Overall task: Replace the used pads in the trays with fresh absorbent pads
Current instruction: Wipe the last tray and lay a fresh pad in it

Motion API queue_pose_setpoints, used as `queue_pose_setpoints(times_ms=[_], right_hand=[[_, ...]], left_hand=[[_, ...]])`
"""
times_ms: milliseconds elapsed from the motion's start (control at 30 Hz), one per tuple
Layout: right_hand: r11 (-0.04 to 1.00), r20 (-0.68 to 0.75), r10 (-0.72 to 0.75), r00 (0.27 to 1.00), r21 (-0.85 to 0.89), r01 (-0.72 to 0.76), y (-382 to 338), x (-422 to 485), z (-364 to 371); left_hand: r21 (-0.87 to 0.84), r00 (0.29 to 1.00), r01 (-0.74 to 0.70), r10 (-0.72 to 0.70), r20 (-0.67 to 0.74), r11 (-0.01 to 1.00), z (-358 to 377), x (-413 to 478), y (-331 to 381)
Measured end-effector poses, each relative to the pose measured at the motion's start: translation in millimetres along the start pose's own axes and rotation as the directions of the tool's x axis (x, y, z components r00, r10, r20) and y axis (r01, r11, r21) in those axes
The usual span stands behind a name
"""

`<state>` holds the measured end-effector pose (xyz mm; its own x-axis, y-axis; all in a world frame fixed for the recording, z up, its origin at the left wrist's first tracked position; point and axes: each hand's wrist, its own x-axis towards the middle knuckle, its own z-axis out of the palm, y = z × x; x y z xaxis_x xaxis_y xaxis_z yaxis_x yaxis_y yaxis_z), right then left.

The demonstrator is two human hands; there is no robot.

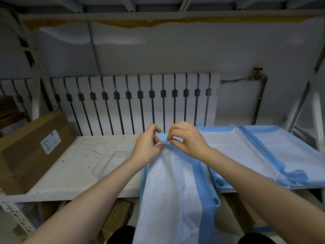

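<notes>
A folded absorbent pad [172, 187], white with blue borders, hangs from my hands down past the shelf's front edge. My left hand [147, 147] pinches its top edge at the left. My right hand [186, 140] pinches the same edge just to the right, fingers curled. Under the hanging pad a blue tray [215, 201] sticks out over the shelf front. To the right, two more blue trays [219, 184] [299, 180] lie side by side, each lined with a white and blue pad [233, 147].
A scratched white shelf [84, 152] carries a clear plastic tray [109, 161] left of my hands. A brown cardboard box [29, 150] with a label stands at the far left. A white radiator [133, 103] and a pipe with a red valve [257, 73] line the wall behind.
</notes>
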<state>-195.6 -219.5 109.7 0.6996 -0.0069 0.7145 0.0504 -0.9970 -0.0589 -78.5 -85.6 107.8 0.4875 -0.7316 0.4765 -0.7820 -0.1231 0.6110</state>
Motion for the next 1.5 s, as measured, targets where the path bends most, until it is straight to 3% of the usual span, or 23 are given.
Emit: queue_pose_setpoints(times_ms=[67,133,200,367,600,700,833,933,1000,1100,1133,1200,1267,1400,1467,1500], right_hand=[[0.973,-0.083,0.181,0.98,0.163,-0.166,-1,-5,4],[0.855,-0.16,0.443,0.882,0.372,-0.362,-4,-10,7],[0.787,-0.181,0.549,0.816,0.44,-0.432,-10,-17,9],[0.93,-0.163,0.361,0.918,0.139,-0.341,-28,-26,17],[0.959,-0.179,0.26,0.949,-0.065,-0.275,-27,-8,26],[0.931,-0.124,0.36,0.925,-0.011,-0.364,-26,-4,27],[0.954,-0.074,0.299,0.951,-0.019,-0.301,-26,-5,31],[0.942,-0.03,0.334,0.942,0.04,-0.333,-24,-2,35],[0.86,-0.002,0.474,0.881,0.217,-0.462,-22,2,36],[0.597,0.034,0.699,0.714,0.522,-0.61,-20,3,32],[0.588,0.072,0.677,0.732,0.545,-0.598,-20,1,29],[0.668,0.165,0.552,0.818,0.5,-0.551,-21,-4,26],[0.726,0.187,0.499,0.846,0.443,-0.526,-21,-3,28],[0.657,0.109,0.559,0.822,0.547,-0.519,-19,3,25],[0.556,0.178,0.558,0.81,0.644,-0.525,-12,-1,22],[0.558,0.257,0.522,0.814,0.619,-0.553,-6,-4,21]], left_hand=[[-0.02,1.0,0.02,-0.02,0.007,1.0,-1,1,2],[-0.01,0.999,0.031,-0.031,0.013,0.999,-1,0,4],[-0.012,0.999,0.048,-0.049,-0.006,0.999,0,-2,3],[-0.044,0.996,0.068,-0.071,-0.058,0.997,3,-3,-1],[-0.051,0.998,0.033,-0.035,-0.05,0.998,5,-7,4],[-0.04,0.998,0.029,-0.032,-0.062,0.999,5,-5,0],[-0.04,0.998,0.021,-0.023,-0.061,0.999,4,-5,-2],[-0.037,0.998,0.031,-0.033,-0.053,0.999,5,-5,-3],[-0.023,0.998,0.039,-0.04,-0.045,0.999,5,-5,-4],[-0.013,0.998,0.057,-0.058,-0.04,0.998,5,-5,-5],[-0.025,0.997,0.06,-0.061,-0.044,0.998,5,-6,-6],[-0.047,0.997,0.057,-0.059,-0.045,0.997,5,-6,-5],[-0.057,0.998,0.051,-0.054,-0.042,0.997,5,-5,-4],[-0.054,0.997,0.06,-0.062,-0.038,0.997,7,-4,-3],[-0.092,0.995,0.085,-0.089,-0.046,0.992,5,-3,-4],[-0.127,0.994,0.097,-0.104,-0.047,0.987,4,-2,-4]])
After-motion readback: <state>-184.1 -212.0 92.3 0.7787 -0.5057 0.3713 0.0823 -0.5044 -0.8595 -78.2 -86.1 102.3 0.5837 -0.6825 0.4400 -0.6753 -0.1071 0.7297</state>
